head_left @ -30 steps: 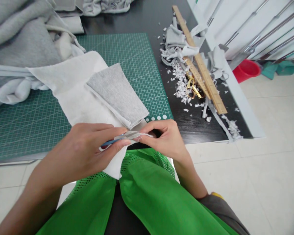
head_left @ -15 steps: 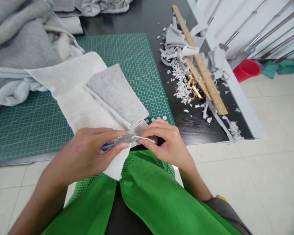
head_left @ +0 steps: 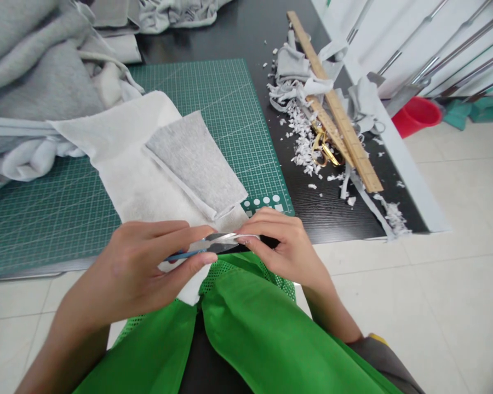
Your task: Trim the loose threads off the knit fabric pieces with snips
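My left hand (head_left: 148,262) is closed around a small pair of blue-handled thread snips (head_left: 224,241). Their metal blades point right, parted a little, with the tips at the fingers of my right hand (head_left: 281,241). That hand pinches an edge of the white fabric (head_left: 127,169) between thumb and fingers. The fabric stretches back over the cutting mat, and one corner hangs below my left hand at the table's front edge. On top of it lies a folded grey fabric piece (head_left: 201,167). Exactly where the blades meet the cloth is partly hidden by my right fingers.
A green cutting mat (head_left: 230,98) covers much of the black table (head_left: 213,41). Grey garments (head_left: 36,71) are heaped at the left. To the right lie wooden rulers (head_left: 337,109), gold-handled scissors (head_left: 326,150) and fabric scraps (head_left: 306,145). A red bucket (head_left: 419,117) stands on the floor.
Both hands have come slightly nearer to me. The snips' blades now look wider apart and reach closer to my right fingers, and less of the pinched edge shows.
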`<act>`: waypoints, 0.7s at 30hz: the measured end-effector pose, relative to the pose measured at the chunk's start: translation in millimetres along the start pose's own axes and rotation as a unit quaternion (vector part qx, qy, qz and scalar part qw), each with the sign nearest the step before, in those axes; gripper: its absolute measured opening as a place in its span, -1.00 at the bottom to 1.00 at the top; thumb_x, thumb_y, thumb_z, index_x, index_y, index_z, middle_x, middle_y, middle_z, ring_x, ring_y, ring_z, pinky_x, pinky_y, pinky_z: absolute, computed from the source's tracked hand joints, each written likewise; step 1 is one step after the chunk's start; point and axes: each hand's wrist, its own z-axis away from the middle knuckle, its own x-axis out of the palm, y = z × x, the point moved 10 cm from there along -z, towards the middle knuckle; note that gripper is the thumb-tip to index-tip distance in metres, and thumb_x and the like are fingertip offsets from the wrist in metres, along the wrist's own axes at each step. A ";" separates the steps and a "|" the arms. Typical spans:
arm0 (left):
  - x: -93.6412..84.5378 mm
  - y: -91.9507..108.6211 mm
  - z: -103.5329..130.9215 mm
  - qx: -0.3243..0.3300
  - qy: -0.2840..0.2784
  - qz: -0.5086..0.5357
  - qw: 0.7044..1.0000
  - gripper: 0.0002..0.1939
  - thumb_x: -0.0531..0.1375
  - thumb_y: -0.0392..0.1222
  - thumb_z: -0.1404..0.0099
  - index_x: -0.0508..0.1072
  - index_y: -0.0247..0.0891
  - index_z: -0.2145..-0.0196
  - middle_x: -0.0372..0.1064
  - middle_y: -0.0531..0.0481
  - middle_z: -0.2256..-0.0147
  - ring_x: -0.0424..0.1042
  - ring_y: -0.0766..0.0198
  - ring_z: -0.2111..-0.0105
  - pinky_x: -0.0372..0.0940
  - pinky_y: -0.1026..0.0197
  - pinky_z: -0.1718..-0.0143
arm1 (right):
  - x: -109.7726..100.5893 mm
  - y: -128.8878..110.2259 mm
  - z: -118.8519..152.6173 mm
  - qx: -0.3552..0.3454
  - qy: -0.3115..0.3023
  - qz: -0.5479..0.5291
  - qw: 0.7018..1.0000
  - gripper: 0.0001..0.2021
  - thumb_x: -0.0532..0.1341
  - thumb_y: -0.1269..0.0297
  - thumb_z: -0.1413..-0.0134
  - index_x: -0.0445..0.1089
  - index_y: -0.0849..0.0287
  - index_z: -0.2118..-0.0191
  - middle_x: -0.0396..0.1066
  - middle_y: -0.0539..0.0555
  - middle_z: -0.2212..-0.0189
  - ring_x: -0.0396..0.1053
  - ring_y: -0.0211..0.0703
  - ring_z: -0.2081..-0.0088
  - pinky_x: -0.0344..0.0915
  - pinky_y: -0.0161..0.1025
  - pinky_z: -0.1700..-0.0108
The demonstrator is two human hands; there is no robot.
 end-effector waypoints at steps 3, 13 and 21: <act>2.8 1.8 -3.4 0.009 -0.016 -0.024 1.000 -0.77 0.22 -0.16 -0.45 0.45 -0.13 -0.04 0.57 0.04 0.30 0.48 0.32 0.49 0.24 0.26 0.53 | -3.2 3.0 0.3 0.016 0.016 -0.020 1.000 -0.90 0.29 0.38 -0.28 0.60 0.12 0.20 0.62 0.02 0.30 0.49 -0.16 0.25 0.40 -0.15 0.11; 5.9 4.6 -4.5 0.011 0.003 -0.033 0.999 -0.83 0.20 -0.16 -0.48 0.45 -0.20 0.01 0.56 0.02 0.34 0.45 0.33 0.53 0.24 0.25 0.54 | -5.9 7.3 0.0 0.034 0.041 -0.028 0.998 -0.93 0.34 0.35 -0.23 0.61 0.12 0.26 0.62 0.02 0.35 0.50 -0.18 0.29 0.41 -0.17 0.14; 5.8 7.2 -1.2 0.012 0.006 -0.065 0.998 -0.81 0.20 -0.13 -0.47 0.44 -0.22 0.02 0.56 0.00 0.35 0.48 0.27 0.51 0.25 0.20 0.55 | -6.4 8.1 -1.2 0.042 0.042 -0.039 0.998 -0.93 0.35 0.34 -0.22 0.61 0.11 0.28 0.61 0.02 0.38 0.49 -0.18 0.31 0.40 -0.18 0.18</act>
